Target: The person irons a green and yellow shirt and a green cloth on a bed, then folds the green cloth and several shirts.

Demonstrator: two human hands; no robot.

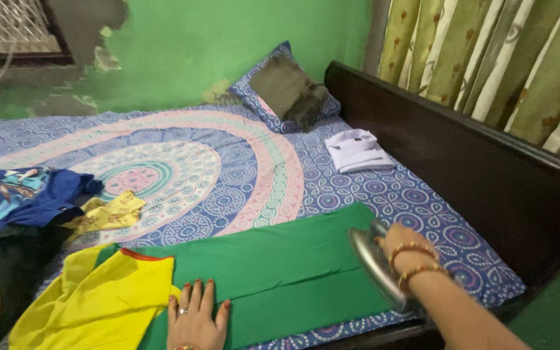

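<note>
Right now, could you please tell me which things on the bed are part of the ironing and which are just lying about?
In use: iron in the right hand; green cloth under the left hand.

Lying about: folded white cloth, pillow, blue garment, yellow garment.

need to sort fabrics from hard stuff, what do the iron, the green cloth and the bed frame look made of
Iron: polished metal, judging by its grey mirror-like sheen; the right hand covers the handle.
Green cloth: plain woven fabric, matte, lying flat with one fold line under the left hand; probably cotton, fibre uncertain.
Bed frame: likely dark varnished wood, with faint gloss along its edge.
</note>
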